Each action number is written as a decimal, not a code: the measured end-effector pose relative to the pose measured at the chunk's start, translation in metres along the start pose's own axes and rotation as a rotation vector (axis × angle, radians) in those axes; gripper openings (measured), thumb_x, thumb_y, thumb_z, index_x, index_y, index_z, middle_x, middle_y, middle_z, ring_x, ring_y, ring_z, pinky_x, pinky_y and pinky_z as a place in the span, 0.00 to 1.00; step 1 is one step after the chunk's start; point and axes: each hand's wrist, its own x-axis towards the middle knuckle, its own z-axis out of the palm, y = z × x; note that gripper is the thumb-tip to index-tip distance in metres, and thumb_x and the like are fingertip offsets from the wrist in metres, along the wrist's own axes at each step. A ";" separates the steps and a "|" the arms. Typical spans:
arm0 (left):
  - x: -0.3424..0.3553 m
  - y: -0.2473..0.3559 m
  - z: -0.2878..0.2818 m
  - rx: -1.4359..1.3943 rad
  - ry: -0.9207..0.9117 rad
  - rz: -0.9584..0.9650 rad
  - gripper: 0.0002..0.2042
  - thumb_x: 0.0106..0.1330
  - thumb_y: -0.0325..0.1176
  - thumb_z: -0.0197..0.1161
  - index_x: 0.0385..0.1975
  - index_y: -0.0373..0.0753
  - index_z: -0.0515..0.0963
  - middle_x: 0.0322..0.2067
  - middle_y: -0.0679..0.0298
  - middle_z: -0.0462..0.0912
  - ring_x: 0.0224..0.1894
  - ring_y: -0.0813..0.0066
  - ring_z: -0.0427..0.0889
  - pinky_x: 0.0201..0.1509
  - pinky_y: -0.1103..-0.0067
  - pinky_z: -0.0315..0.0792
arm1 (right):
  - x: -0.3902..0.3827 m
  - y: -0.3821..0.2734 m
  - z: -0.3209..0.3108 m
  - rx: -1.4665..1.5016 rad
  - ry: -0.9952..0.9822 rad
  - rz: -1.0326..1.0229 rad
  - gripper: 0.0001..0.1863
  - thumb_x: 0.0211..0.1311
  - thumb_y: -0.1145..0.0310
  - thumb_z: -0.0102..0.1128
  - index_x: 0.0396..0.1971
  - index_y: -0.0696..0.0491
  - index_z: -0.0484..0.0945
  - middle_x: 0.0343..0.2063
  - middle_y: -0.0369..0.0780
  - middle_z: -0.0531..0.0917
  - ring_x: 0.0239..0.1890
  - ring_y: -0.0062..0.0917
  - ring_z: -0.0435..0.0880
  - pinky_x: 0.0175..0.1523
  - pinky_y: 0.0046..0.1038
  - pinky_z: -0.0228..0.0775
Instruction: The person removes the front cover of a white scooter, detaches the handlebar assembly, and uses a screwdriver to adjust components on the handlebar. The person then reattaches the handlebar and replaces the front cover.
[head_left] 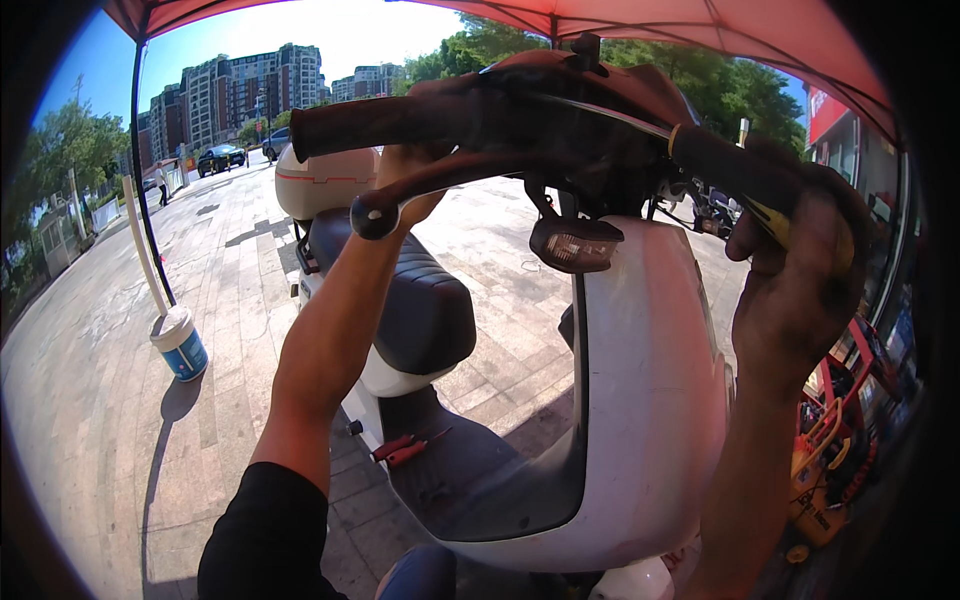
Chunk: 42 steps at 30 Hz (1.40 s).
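Note:
The dark scooter handlebar (520,135) spans the upper view, with a black left grip (350,128) and a brake lever (450,170). My left hand (408,185) reaches up behind the left side of the handlebar, its fingers mostly hidden. My right hand (800,260) is wrapped round a yellow-and-black tool (772,218), against the right grip (715,160). A thin silvery strip (620,118) runs along the bar toward that grip. A lamp (575,242) hangs below the handlebar, beside the white front panel (645,390).
The scooter's seat (420,310) and rear box (310,185) are behind. Red-handled tools (405,448) lie on the footboard (470,480). A pole in a bucket (180,340) stands left. Orange equipment (815,490) is at right. A red canopy is overhead; cars and a person are farther off.

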 end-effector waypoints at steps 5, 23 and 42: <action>0.001 0.002 0.000 -0.026 -0.003 -0.056 0.17 0.66 0.27 0.58 0.52 0.34 0.66 0.39 0.60 0.74 0.41 0.76 0.75 0.43 0.82 0.74 | 0.002 0.003 0.006 -0.025 0.052 0.095 0.12 0.68 0.65 0.50 0.44 0.57 0.73 0.41 0.48 0.82 0.21 0.21 0.76 0.26 0.19 0.70; 0.009 0.010 0.015 -0.149 0.057 -0.066 0.22 0.57 0.23 0.65 0.52 0.35 0.67 0.40 0.60 0.75 0.40 0.75 0.76 0.43 0.83 0.74 | 0.002 0.009 0.031 0.052 0.032 0.304 0.11 0.62 0.71 0.60 0.43 0.55 0.72 0.34 0.38 0.79 0.29 0.20 0.79 0.34 0.22 0.75; 0.009 0.013 0.023 0.199 0.035 0.086 0.21 0.58 0.25 0.66 0.51 0.34 0.68 0.41 0.61 0.77 0.41 0.75 0.78 0.45 0.80 0.75 | -0.024 0.021 0.050 -0.179 -0.359 -0.479 0.22 0.57 0.75 0.65 0.48 0.58 0.63 0.47 0.54 0.77 0.46 0.32 0.81 0.47 0.27 0.74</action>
